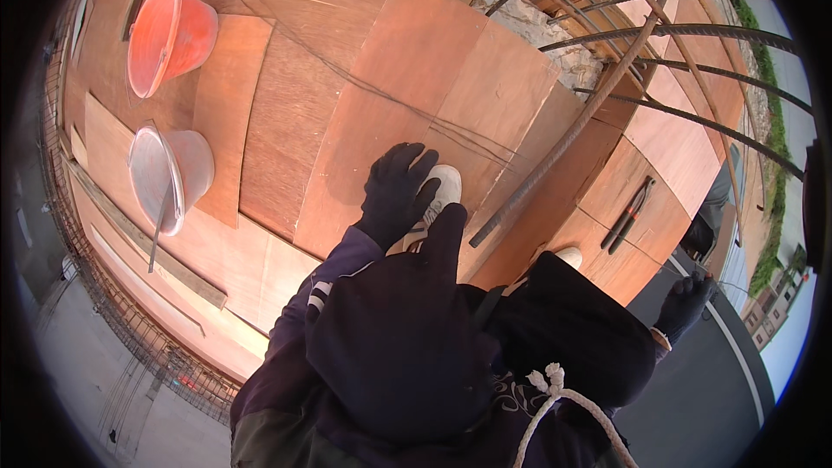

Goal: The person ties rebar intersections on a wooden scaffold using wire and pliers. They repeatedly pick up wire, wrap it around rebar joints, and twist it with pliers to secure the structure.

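Smooth Wood, Rough Metal

The left hand (399, 193) wears a dull cloth glove (386, 211). Around it, the boards (347, 134) are smooth wood. To its left, the red bucket (192, 39) and pale bucket (194, 166) look plastic. Beyond it, rightward, bars (719, 30) are rough, bumpy metal.

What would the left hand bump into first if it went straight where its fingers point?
Probably the thin dark wires lying across the plywood ahead of the left hand, though its height above them is unclear.
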### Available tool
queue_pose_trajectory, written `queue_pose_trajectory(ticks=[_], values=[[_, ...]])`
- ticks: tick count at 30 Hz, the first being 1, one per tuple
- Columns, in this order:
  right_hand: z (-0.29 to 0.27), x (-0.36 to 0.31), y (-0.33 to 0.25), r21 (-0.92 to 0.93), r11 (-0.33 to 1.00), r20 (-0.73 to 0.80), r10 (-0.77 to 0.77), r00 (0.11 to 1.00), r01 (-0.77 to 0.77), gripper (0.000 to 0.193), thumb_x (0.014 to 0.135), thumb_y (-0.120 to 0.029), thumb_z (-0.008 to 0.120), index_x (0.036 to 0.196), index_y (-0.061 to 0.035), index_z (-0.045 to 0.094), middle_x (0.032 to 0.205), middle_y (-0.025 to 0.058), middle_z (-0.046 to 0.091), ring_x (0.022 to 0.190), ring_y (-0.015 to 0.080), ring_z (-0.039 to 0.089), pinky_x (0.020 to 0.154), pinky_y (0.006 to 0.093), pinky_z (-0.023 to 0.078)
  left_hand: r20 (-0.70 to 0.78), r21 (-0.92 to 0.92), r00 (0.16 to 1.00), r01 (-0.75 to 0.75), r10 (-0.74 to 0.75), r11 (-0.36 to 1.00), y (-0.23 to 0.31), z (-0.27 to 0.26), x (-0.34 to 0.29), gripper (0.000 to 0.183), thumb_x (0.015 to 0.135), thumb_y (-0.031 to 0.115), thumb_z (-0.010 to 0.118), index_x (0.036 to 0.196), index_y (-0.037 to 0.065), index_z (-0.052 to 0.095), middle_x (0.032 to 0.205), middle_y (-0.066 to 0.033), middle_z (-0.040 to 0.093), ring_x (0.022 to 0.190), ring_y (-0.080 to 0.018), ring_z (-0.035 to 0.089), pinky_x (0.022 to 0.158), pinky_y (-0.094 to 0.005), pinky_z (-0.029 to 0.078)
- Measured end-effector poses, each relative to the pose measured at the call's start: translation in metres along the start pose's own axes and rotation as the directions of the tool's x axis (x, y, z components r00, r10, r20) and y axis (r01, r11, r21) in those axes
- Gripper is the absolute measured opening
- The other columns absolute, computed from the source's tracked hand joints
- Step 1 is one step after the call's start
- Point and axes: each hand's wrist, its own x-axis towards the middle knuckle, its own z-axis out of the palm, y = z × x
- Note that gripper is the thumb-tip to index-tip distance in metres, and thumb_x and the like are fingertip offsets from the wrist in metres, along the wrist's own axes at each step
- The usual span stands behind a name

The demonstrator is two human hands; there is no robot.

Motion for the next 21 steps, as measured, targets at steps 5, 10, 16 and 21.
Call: queue_pose_trajectory(ticks=[5, 10, 16, 21], values=[[-0.047, 0.014, 0.033, 0.13, 0.983, 0.102, 0.119, 0.988, -0.132, 0.023, 0.109, -0.021, 0.056, 0.126, -0.0063, 0.058, 0.1, 0.0032, 0.061, 0.075, 0.01, 0.05, 0.062, 0.0245, 0.043, 0.273, 0.016, 0.84, -0.491, 0.469, 0.871, 0.026, 0.054, 0.058, 0.04, 0.093, 0.02, 0.067, 0.132, 0.014, 0.065, 0.121, -0.0099, 0.062, 0.122, -0.0325, 0.057, 0.115, -0.0503, 0.039], [-0.124, -0.01, 0.113, -0.285, 0.958, 0.055, -0.008, 0.998, 0.023, 0.024, 0.104, -0.015, 0.058, 0.124, -0.0005, 0.061, 0.1, 0.0092, 0.065, 0.077, 0.0214, 0.059, 0.069, 0.0354, 0.05, 0.563, -0.107, 0.659, -0.54, 0.499, 0.835, 0.021, 0.058, 0.075, 0.03, 0.091, 0.019, 0.064, 0.121, 0.014, 0.067, 0.099, -0.0089, 0.063, 0.103, -0.03, 0.061, 0.103, -0.0463, 0.045], [-0.163, -0.072, 0.187, -0.97, -0.105, 0.191, 0.214, 0.958, 0.217, 0.021, 0.099, -0.018, 0.06, 0.102, 0.0014, 0.068, 0.081, 0.0212, 0.064, 0.077, 0.0334, 0.066, 0.069, 0.0427, 0.051, 0.63, -0.16, 0.59, -0.538, 0.505, 0.828, 0.026, 0.042, 0.064, 0.039, 0.079, 0.019, 0.072, 0.118, 0.013, 0.066, 0.098, -0.007, 0.063, 0.099, -0.0282, 0.063, 0.097, -0.0443, 0.046], [-0.085, -0.084, 0.144, -0.967, 0.254, 0.153, 0.622, 0.768, -0.013, 0.031, 0.102, -0.029, 0.061, 0.098, 0.0007, 0.068, 0.078, 0.0158, 0.065, 0.07, 0.0318, 0.064, 0.064, 0.0419, 0.05, 0.472, 0.029, 0.715, -0.598, 0.516, 0.801, 0.022, 0.034, 0.071, 0.032, 0.08, 0.018, 0.071, 0.112, 0.017, 0.07, 0.095, -0.0045, 0.062, 0.098, -0.0256, 0.062, 0.097, -0.0442, 0.045]])
